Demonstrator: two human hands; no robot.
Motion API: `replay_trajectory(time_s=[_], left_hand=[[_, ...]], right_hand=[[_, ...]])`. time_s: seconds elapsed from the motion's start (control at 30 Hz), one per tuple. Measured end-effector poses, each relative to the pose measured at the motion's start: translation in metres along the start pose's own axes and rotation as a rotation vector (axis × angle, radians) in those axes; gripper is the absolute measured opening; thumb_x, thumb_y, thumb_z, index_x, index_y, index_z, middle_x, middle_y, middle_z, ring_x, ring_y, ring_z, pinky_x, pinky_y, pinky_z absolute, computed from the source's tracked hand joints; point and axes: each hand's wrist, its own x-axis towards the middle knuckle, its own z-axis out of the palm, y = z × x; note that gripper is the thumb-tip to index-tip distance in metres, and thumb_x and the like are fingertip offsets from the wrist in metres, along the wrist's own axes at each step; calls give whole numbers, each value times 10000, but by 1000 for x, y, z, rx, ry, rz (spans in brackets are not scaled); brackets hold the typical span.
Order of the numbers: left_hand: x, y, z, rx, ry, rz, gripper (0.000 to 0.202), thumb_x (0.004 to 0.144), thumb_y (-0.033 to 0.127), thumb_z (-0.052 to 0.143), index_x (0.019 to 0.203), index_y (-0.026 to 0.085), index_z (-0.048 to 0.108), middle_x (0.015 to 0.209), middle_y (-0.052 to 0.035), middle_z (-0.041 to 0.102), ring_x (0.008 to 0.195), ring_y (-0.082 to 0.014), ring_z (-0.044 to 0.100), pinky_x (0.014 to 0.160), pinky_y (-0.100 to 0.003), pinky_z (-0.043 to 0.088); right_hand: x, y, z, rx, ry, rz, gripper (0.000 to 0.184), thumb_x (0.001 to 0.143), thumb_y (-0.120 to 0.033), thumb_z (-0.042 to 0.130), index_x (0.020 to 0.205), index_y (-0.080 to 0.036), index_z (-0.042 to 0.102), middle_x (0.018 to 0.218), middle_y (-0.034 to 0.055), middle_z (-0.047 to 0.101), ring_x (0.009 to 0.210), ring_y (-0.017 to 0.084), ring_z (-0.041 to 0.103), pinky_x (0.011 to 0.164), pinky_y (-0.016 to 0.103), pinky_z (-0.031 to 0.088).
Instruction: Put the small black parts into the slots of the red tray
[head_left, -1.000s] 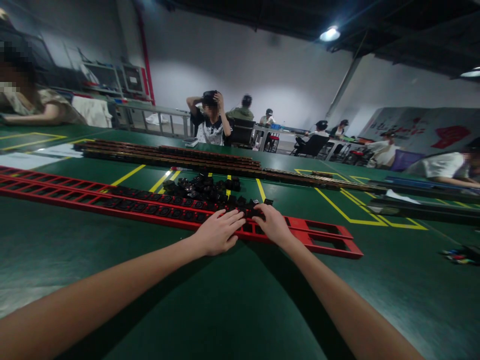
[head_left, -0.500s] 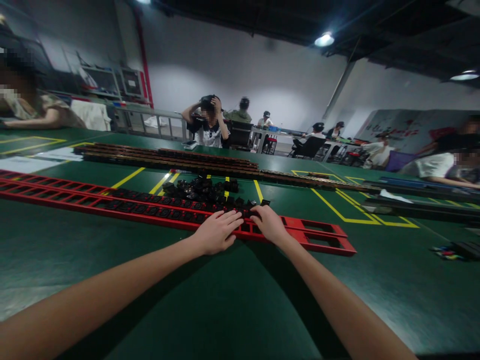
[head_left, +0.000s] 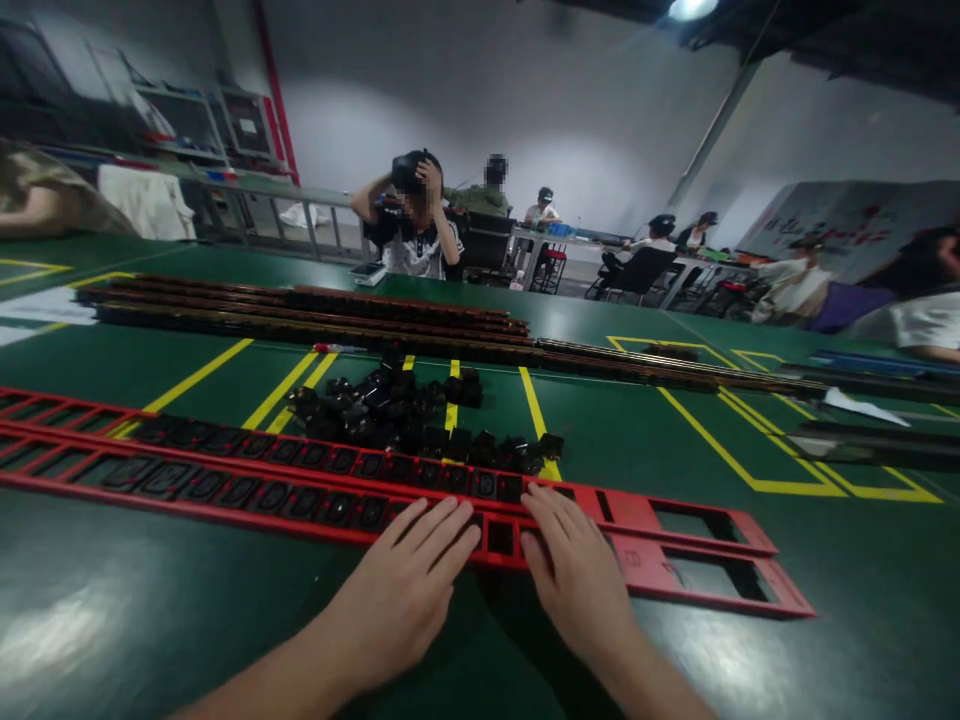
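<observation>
Two long red slotted frames [head_left: 637, 568] lie side by side on the green table in front of me. Black power sockets [head_left: 306, 501] fill many of their openings, while bare slots show at the far left. My left hand [head_left: 401, 575] rests with fingers stretched over the near frame, covering some of its slots. Beside it, my right hand [head_left: 574, 560] lies across both frames, fingers extended and slightly bent, its fingertips by the last socket of the far row. Between the hands one square slot of the near frame shows green table. Just behind the frames lies a loose heap of black sockets [head_left: 390, 405].
Long dark metal strips [head_left: 322, 325] are stacked across the table behind the heap. Dark rails [head_left: 885, 445] lie at the right, and yellow tape marks the tabletop [head_left: 187, 385]. A person [head_left: 416, 220] sits opposite with both hands on their head; others sit farther back.
My view has tilted down and come closer to the frames. My right hand's fingers have straightened from a bent grip at the far row and now lie flatter; the left stays on the near frame.
</observation>
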Motion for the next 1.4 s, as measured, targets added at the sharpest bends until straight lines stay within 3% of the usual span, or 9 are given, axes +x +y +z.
replay_trajectory(time_s=[0.1,0.3,0.5,0.67,0.93,1.2,1.4], left_hand=[[-3,3,-1,33,20,15,502,859,155,487,1346,233,583,1472,0,543,1353,-205,494,1117,-370,434],[-2,3,0,36,26,5,557,795,115,498,1331,233,591,1460,5,554,1334,-199,511,1103,-359,457],[-1,0,2,-39,26,-27,576,821,99,487,1382,218,543,1481,-22,531,1354,-215,489,1126,-423,445],[-3,-2,7,-94,-55,-54,596,842,104,498,1426,223,497,1516,-45,489,1386,-239,461,1143,-482,433],[-10,-4,7,-96,-20,-50,650,843,75,498,1469,243,460,1549,-36,446,1422,-220,423,1198,-437,380],[-14,-9,15,-14,-12,-19,691,840,70,485,1496,276,420,1567,-5,418,1418,-215,427,1155,-424,435],[-5,-3,10,-136,-33,-82,562,867,124,516,1419,232,510,1527,-46,474,1411,-237,429,1206,-472,348]], right_hand=[[-11,-2,3,-14,-16,-20,437,935,-233,481,1356,-263,594,1377,82,617,1196,306,613,976,545,526],[-12,1,6,-28,-43,-60,431,916,-232,498,1334,-226,601,1404,103,593,1178,316,624,954,552,525],[0,-8,-10,-10,-154,-19,476,920,-342,567,1378,-213,569,1455,133,538,1286,332,534,1056,565,439],[6,-14,-17,22,-227,30,598,861,-425,656,1403,-200,541,1446,149,526,1304,354,498,1084,572,396],[5,-13,-9,53,-181,30,624,814,-413,722,1379,-217,544,1358,143,568,1252,338,522,1070,552,399],[3,-13,-9,97,-149,59,612,767,-422,774,1317,-238,577,1306,106,595,1206,321,550,1030,515,432],[5,-8,-9,72,-103,19,578,784,-365,759,1316,-224,584,1310,132,605,1201,324,567,1009,525,452]])
